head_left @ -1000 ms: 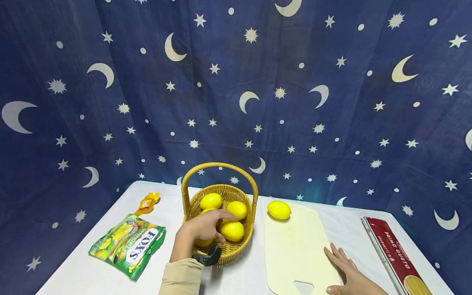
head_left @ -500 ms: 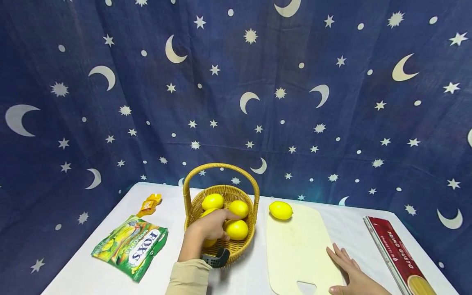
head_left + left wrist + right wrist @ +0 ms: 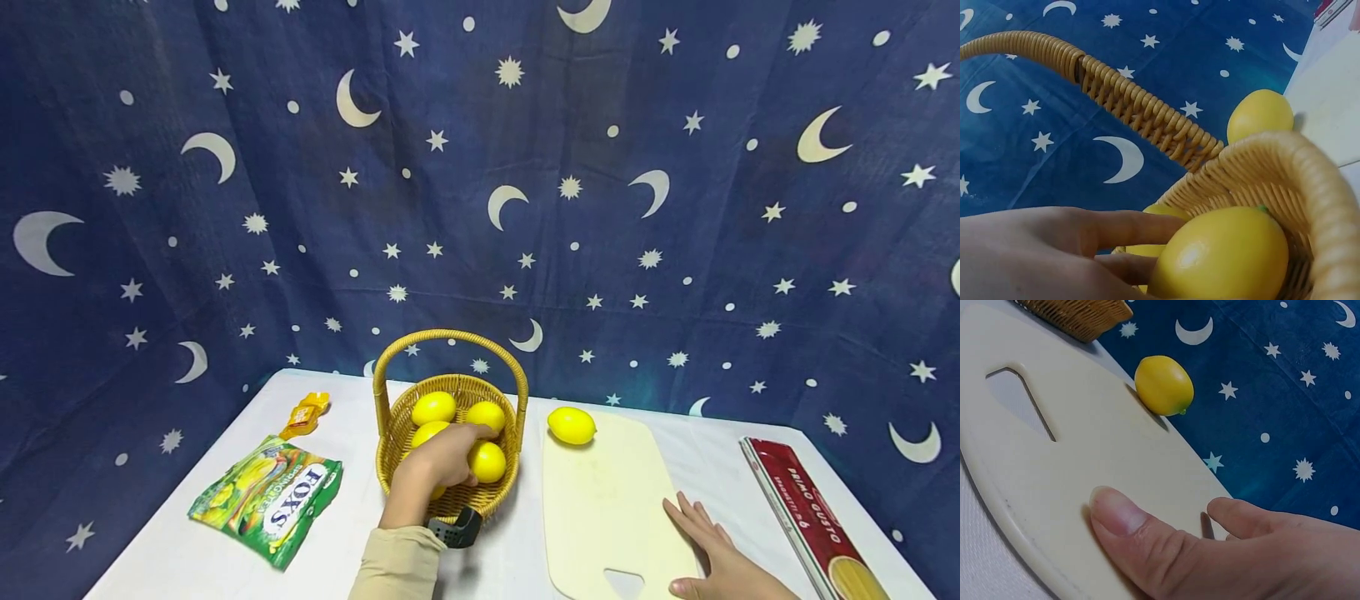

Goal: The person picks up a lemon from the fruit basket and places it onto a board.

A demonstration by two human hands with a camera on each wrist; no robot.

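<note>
Slanting lengthwise, a lemon [image 3: 1229, 256] points tip-first away from the pinching left hand [image 3: 442, 457], right hand [image 3: 716, 554] outspread.

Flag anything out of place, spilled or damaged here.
Nothing looks spilled or damaged. One lemon sits alone at the far left corner of the cutting board, apart from those in the wicker basket; the Fox's packet lies askew, its lettering slanted.

The head camera looks forward and down on the whole basket [image 3: 459, 383] from farthest back. Close up, the left wrist camera faces across its rim [image 3: 1291, 147], the right over the board [image 3: 1104, 444] beside it; all share the lemon [image 3: 572, 426] to its right.
</note>
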